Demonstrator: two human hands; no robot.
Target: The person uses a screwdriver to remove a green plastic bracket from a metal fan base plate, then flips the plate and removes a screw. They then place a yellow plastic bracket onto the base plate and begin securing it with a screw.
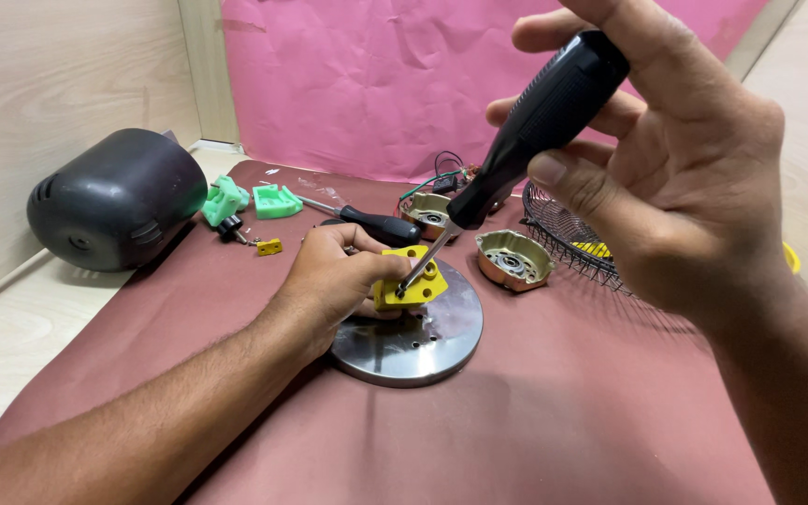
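Observation:
My left hand [334, 276] grips a small yellow plastic block [413, 283] that rests on a round shiny metal disc [423, 341]. My right hand [666, 159], raised near the camera, is wrapped around the black handle of a screwdriver [540, 126]. The screwdriver's metal shaft slants down to the left, and its tip sits in a hole on top of the yellow block. My left thumb and fingers hide the block's left side.
A black domed motor cover [114, 198] lies at the left. Green plastic parts [250, 201], a small yellow piece [269, 247], a second screwdriver [376, 224], two metal bearing housings [513, 259], wires and a wire fan grille [572, 234] lie behind the disc on a brown cloth [535, 421].

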